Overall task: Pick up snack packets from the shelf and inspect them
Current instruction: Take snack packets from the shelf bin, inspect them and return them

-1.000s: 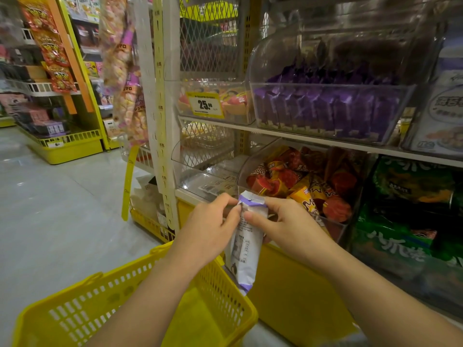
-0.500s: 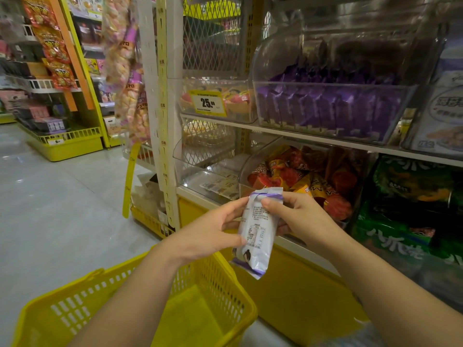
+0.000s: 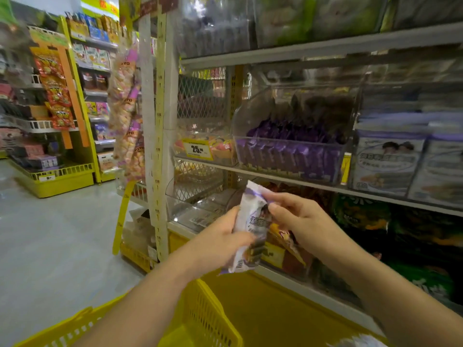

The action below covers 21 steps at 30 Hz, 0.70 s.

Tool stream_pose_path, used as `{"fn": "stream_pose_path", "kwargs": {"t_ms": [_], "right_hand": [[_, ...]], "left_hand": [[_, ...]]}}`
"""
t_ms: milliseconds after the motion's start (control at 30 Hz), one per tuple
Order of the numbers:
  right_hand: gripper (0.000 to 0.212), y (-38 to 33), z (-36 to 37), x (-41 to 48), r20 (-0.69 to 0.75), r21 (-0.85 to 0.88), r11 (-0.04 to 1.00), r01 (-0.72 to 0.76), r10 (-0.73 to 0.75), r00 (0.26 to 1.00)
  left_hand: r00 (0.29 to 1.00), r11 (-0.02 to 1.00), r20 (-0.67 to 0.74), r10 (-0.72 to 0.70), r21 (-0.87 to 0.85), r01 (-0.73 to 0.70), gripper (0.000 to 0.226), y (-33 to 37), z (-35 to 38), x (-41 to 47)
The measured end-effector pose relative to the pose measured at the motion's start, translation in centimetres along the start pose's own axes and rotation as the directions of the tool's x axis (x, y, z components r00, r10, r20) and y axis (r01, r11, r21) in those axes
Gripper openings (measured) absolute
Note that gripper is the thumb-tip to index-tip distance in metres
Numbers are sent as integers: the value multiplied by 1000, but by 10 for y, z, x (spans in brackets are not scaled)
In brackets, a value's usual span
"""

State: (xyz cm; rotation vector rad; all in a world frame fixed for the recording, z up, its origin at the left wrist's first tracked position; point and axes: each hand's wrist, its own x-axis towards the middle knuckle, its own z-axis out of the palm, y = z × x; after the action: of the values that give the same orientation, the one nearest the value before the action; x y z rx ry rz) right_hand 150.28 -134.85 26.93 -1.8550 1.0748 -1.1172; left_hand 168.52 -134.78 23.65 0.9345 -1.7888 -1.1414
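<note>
Head view: snack packet [image 3: 248,215] held up between both hands, just in front of shelf [image 3: 325,187]. Long axis near upright, top leaning bit right. Left hand [image 3: 220,242] wraps lower half, right hand [image 3: 299,220] pinches upper edge, so both equally close imo. Yellow basket [image 3: 208,309] right below. Bin of purple packets [image 3: 288,156] behind, grey shop floor [image 3: 50,234] off left.

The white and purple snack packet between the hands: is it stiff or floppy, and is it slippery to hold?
Probably floppy: the snack packet creases where the left hand grips its middle. Likely light, since the right hand only pinches its upper part. Its glossy film may be slippery.
</note>
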Motion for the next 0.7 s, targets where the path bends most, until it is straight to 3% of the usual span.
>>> {"fn": "stream_pose_path", "kwargs": {"t_ms": [100,233,367,400,500,633,700], "right_hand": [[25,-25,-34,0,-66,-424,898,120,-163,985],[68,-58,-78,-3,-34,-468,877,113,-146,989],[34,-89,-122,-10,153,-392,908,151,-98,983],[35,-95,-132,-11,157,-414,894,170,-113,981],[47,-116,-157,-15,119,-475,847,241,-210,970],[12,-140,-196,-13,-26,-629,703,333,-446,895],[9,-150,-219,-10,-106,-699,631,338,-559,823]], "left_hand": [[1000,998,13,17,-68,-16,39,27,6,7],[991,992,68,119,-43,-116,36,66,17,20],[967,969,75,242,19,-244,35,101,31,40],[960,960,68,272,44,-275,35,109,34,46],[938,932,42,343,105,-346,33,134,44,68],[880,867,-25,475,184,-463,27,168,54,104],[851,847,-105,514,216,-485,27,179,54,127]]}}
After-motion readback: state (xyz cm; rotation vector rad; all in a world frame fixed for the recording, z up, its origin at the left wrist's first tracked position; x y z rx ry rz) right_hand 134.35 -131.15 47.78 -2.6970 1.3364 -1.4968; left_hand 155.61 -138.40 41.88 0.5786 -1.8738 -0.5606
